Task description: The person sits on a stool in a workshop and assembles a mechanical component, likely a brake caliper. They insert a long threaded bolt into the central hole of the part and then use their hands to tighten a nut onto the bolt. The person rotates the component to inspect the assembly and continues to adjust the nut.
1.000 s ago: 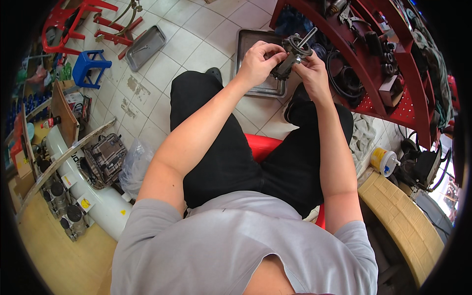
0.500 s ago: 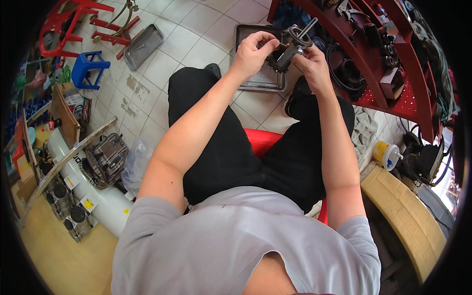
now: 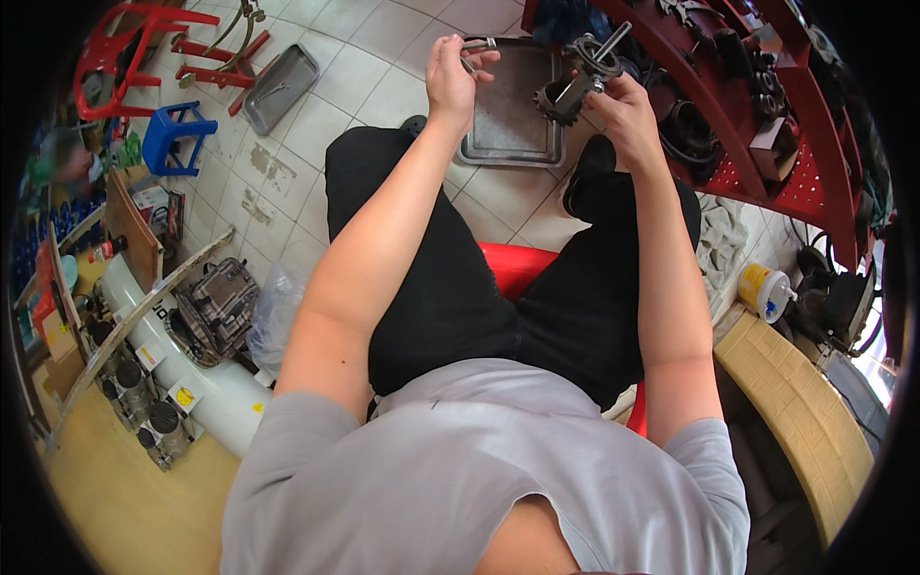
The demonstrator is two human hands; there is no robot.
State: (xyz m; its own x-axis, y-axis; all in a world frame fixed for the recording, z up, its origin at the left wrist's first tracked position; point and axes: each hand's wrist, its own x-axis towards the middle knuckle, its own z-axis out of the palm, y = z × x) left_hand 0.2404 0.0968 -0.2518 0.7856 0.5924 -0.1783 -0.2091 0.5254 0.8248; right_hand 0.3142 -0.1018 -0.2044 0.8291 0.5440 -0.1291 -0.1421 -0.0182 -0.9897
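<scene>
My right hand (image 3: 625, 113) grips a dark metal mechanical part (image 3: 579, 80), held in the air over the right side of a tray. The part has a toothed wheel (image 3: 559, 103) at its lower left, a round flange at the top and a bright metal rod (image 3: 614, 40) jutting up to the right. Away to the left, my left hand (image 3: 454, 80) is raised beside the tray's left edge with a small silver metal pin (image 3: 478, 44) between its fingers. The pin's inner end is hidden by the fingers.
A grey metal tray (image 3: 513, 156) lies on the tiled floor, under the hands. Red shelving (image 3: 767, 105) loaded with parts stands at the right. Farther left are a smaller tray (image 3: 282, 88), a blue stool (image 3: 177, 137) and a white tank (image 3: 217, 402).
My left hand has come away from the metal part, moving left and up with the pin. My right hand and the part have shifted slightly right, uncovering more of the tray.
</scene>
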